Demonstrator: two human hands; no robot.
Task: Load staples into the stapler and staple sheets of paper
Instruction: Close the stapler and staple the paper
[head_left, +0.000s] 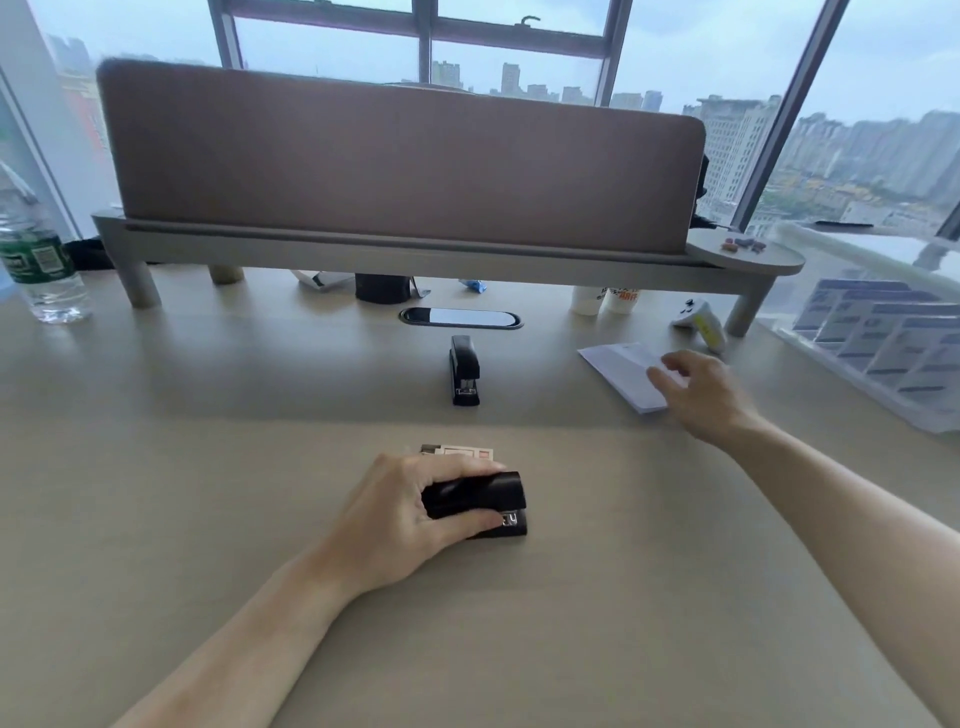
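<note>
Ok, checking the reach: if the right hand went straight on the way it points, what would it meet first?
Most likely the white sheets of paper: the right hand overlaps their near edge, though its height above them is unclear.

One head-worn wide-angle view looks forward and down across the desk (156, 467) toward the windows (519, 31).

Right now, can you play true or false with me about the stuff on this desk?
1. The left hand grips a black stapler. True.
2. The right hand holds the second stapler. False: that one sits alone farther back on the desk.
3. The right hand reaches over the sheets of paper. True.
4. The water bottle stands on the right side. False: it stands on the left.
</note>
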